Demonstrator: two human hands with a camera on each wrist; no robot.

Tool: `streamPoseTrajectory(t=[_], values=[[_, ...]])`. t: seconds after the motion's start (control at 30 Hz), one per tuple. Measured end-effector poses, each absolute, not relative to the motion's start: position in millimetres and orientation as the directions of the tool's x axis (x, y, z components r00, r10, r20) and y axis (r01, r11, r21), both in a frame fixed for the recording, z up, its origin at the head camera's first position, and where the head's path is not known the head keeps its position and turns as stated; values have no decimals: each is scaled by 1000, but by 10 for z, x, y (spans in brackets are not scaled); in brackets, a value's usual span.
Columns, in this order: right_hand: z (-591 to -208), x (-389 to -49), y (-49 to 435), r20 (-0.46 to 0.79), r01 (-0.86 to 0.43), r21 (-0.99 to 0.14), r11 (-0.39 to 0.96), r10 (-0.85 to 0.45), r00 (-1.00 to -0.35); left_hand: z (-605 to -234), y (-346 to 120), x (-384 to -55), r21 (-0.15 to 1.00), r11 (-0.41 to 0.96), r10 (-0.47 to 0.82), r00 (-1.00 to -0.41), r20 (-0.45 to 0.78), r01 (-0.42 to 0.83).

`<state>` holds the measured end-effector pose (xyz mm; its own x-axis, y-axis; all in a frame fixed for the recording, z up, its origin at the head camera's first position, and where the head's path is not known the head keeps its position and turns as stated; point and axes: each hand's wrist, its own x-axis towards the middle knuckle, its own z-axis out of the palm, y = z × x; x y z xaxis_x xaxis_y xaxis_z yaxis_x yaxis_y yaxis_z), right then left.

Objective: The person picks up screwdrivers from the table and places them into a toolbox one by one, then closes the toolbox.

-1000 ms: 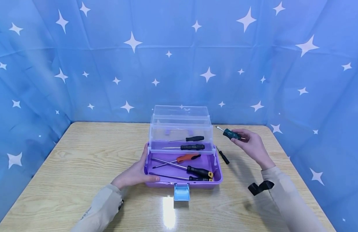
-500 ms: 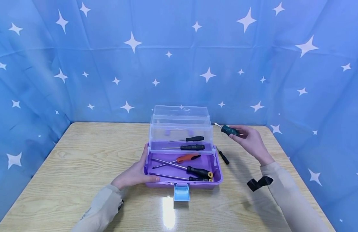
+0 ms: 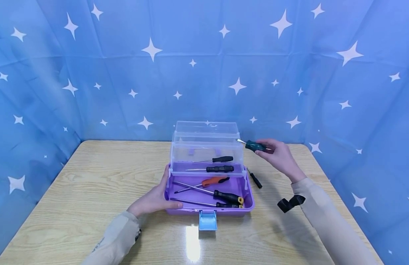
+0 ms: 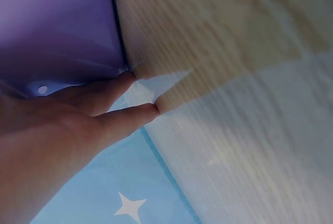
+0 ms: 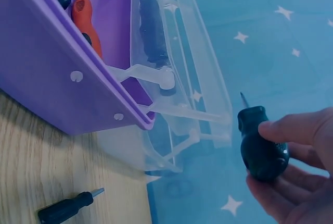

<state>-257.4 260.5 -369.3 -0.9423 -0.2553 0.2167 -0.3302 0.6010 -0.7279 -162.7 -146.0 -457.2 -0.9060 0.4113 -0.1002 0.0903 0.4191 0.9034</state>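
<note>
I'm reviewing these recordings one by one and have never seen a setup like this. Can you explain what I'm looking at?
There's no machine here, just a person's bare left hand and right hand. The wide picture comes from a camera on the head; the other two come from cameras on each wrist. On the wooden table stands an open purple toolbox, with the left hand resting against its left end. Inside lie an orange-handled screwdriver and two long black-and-yellow screwdrivers; two black screwdrivers lie in the clear trays. A small black screwdriver lies on the table. The right hand holds a green screwdriver in the air.
</note>
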Motion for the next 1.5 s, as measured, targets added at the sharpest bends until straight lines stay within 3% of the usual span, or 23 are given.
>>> streamPoseTrajectory(t=[0.87,1.5], values=[[-3592,-2728,2364,220,-370,-696,615,-307,-926,-4573,-1467,-1603,913,397,422,-902,-92,92],[-3595,-2850,2178,199,-372,-753,542,-352,-915,-4564,-1468,-1621,909,408,421,-900,-108,82]])
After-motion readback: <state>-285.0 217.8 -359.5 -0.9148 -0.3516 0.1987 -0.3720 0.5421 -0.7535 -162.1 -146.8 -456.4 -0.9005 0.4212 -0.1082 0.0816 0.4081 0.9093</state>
